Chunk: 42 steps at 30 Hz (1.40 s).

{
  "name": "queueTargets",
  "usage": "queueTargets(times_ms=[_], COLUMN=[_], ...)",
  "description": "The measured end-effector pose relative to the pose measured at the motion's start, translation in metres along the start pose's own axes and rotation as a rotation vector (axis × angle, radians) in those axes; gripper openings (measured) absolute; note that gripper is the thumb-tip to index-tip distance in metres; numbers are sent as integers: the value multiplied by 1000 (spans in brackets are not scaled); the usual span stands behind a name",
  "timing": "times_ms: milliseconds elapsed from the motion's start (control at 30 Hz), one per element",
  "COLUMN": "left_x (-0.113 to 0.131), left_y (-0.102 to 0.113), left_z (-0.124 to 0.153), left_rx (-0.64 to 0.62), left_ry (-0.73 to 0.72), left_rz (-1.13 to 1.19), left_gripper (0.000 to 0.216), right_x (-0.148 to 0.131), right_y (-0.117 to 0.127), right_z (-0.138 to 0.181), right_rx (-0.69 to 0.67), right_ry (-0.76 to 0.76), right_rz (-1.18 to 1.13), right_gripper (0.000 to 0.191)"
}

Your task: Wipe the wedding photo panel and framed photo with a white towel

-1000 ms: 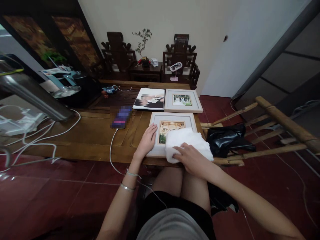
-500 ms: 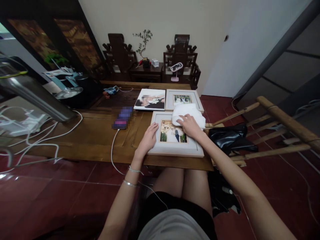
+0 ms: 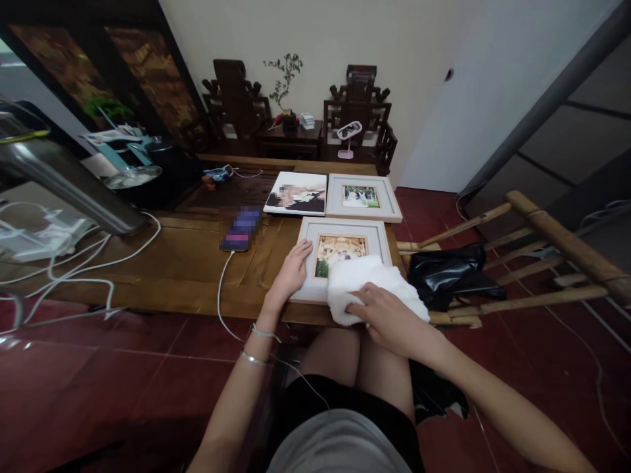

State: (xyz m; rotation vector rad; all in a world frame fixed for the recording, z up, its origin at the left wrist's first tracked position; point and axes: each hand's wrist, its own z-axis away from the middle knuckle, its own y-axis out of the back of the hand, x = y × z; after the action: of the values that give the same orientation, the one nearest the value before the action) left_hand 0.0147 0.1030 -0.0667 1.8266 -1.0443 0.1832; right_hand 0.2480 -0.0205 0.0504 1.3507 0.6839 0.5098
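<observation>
A light wooden picture frame (image 3: 310, 289) with a white mat and a wedding photo lies flat at the table's near edge. My left hand (image 3: 292, 270) rests on its left side, fingers stretched out over the rim. With my right hand (image 3: 387, 315) I grip a folded white towel (image 3: 367, 276), which covers the frame's lower right part and hangs past its near edge. Behind it lie a second framed photo (image 3: 389, 203) and, to the left, a white-edged photo panel (image 3: 296, 190).
The wooden table (image 3: 197, 276) also bears a phone (image 3: 241, 230) on a white cable, a steel flask (image 3: 73, 177) and tangled white cords (image 3: 73, 263). A bamboo chair (image 3: 557, 217) holding a black bag (image 3: 446, 269) stands at the right. Beyond is a small pink mirror (image 3: 350, 131).
My right hand has drawn the towel from the frame's upper right down to its near right corner, uncovering the rear framed photo. My left hand stays on the frame's left side.
</observation>
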Motion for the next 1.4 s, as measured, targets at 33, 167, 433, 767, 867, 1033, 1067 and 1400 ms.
queueTargets(times_ms=[33,167,433,767,867,1033,1067,1400], left_x=[0,-1,-4,-3,-3,-3,-3,-5], left_y=[0,1,1,2,3,2,2,7], left_z=[0,0,-2,-7,-9,-10,-10,-11], left_rx=[-5,-18,0,29,37,34,24,-14], left_ry=[1,-3,-12,8,19,40,41,-6], left_rz=[-5,-12,-1,41,59,71,68,64], left_gripper=[40,40,40,39,39,38,38,50], right_x=[4,44,119,49,29,33,40,111], right_y=[-3,-17,-14,-19,-14,-17,-19,-12], right_z=[-4,-37,-97,-37,-15,-17,-22,-85], right_rx=[16,98,247,74,58,91,97,191], right_ry=[-8,-116,-203,-48,11,-1,-22,-220], right_rz=[11,139,240,52,-57,-61,-37,213], right_gripper=[42,44,50,50,52,53,53,48])
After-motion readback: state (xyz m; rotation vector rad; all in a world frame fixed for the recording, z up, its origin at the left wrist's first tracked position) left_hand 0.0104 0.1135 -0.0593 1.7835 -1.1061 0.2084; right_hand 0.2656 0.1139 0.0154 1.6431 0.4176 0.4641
